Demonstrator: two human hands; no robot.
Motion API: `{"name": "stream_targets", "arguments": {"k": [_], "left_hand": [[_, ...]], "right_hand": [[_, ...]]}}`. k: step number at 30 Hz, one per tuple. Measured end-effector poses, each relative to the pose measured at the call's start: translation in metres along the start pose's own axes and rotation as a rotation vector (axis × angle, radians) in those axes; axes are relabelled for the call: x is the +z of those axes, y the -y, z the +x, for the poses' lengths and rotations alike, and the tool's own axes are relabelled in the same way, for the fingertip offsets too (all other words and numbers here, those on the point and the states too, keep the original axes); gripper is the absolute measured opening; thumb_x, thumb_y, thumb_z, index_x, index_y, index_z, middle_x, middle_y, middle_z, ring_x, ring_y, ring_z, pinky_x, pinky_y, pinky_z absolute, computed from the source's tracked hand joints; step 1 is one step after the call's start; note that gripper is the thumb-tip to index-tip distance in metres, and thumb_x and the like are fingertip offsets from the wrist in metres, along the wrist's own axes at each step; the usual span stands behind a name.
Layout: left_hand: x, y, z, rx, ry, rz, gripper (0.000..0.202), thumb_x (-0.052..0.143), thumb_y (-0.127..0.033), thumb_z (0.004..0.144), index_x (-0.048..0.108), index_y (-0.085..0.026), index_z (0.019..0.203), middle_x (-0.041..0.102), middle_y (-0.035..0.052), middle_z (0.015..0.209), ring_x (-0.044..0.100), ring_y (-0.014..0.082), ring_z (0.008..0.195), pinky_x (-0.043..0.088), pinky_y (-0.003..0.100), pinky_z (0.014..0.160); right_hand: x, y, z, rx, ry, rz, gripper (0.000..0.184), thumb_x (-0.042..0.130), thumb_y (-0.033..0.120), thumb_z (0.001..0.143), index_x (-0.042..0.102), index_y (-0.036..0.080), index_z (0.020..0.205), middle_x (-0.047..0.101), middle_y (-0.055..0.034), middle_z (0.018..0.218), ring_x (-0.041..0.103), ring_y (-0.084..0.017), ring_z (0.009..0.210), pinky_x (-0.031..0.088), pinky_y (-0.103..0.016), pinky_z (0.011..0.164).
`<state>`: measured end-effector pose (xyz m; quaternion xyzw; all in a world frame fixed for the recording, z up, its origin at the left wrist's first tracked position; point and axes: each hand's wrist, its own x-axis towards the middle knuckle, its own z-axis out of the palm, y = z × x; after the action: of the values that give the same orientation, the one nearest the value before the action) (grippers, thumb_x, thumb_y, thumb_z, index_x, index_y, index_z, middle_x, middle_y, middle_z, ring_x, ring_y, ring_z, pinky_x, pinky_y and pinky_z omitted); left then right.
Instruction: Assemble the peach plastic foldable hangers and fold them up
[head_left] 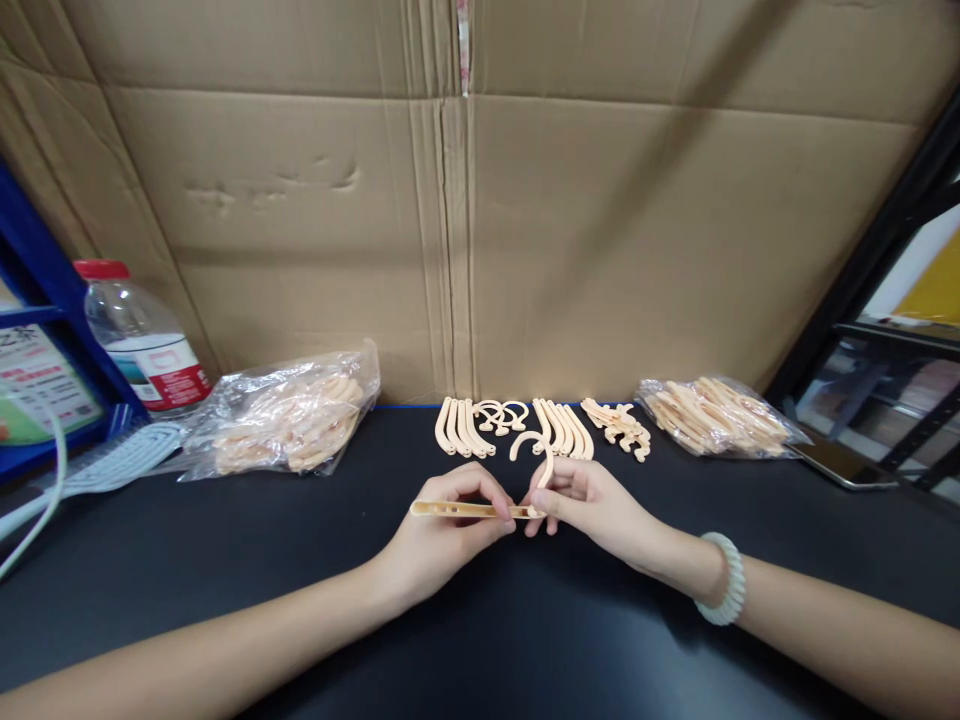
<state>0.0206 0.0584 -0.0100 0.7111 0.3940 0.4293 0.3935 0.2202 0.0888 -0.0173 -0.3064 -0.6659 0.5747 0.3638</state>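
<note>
Between the thumb and fingers of my left hand (465,515) lies a cream plastic hanger arm (442,509), held nearly level with small holes showing along it. My right hand (574,500) pinches a curved hanger hook (550,465) of the same colour, its open curl pointing up and left. The hook's lower end meets the right end of the arm; whether they are joined I cannot tell. Behind my hands lie a row of hanger arms (459,428), some loose hooks (501,414), a second row of arms (566,430) and a pile of small clip-like parts (621,428).
Clear bags of cream parts lie at the left (292,415) and right (716,415). A red-capped bottle (146,340), a pale hairbrush (127,460) and a blue rack (30,300) are leftmost. A phone (844,465) lies at the right. Cardboard (637,220) backs the black table (480,640).
</note>
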Motion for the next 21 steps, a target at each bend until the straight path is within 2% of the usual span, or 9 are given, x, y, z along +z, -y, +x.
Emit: {"name": "stream_targets", "arguments": {"k": [9, 16, 21], "left_hand": [[0.0020, 0.0000, 0.0010, -0.004, 0.009, -0.060, 0.014, 0.071, -0.025, 0.075, 0.062, -0.017, 0.067, 0.063, 0.0021, 0.073, 0.057, 0.0156, 0.067, 0.044, 0.027, 0.063], [0.0035, -0.0019, -0.0002, -0.054, 0.025, -0.117, 0.018, 0.072, -0.028, 0.073, 0.060, -0.017, 0.065, 0.061, 0.0016, 0.073, 0.055, 0.0155, 0.068, 0.043, 0.027, 0.062], [0.0038, -0.0050, -0.0010, -0.099, 0.039, -0.109, 0.020, 0.073, -0.029, 0.072, 0.059, -0.016, 0.067, 0.058, -0.0003, 0.068, 0.050, 0.0130, 0.061, 0.040, 0.025, 0.058]], "right_hand": [[0.0011, -0.0002, -0.0005, -0.014, -0.015, -0.007, 0.030, 0.071, 0.044, 0.076, 0.056, 0.018, 0.074, 0.065, 0.0009, 0.067, 0.067, -0.013, 0.061, 0.047, -0.024, 0.055], [0.0037, 0.0000, -0.0017, -0.020, -0.022, -0.012, 0.030, 0.072, 0.043, 0.075, 0.055, 0.018, 0.072, 0.063, 0.0014, 0.063, 0.065, -0.013, 0.057, 0.047, -0.025, 0.056], [0.0057, -0.0022, -0.0027, -0.048, -0.054, 0.016, 0.032, 0.073, 0.044, 0.075, 0.055, 0.018, 0.073, 0.061, 0.0027, 0.063, 0.063, -0.012, 0.054, 0.048, -0.026, 0.055]]}}
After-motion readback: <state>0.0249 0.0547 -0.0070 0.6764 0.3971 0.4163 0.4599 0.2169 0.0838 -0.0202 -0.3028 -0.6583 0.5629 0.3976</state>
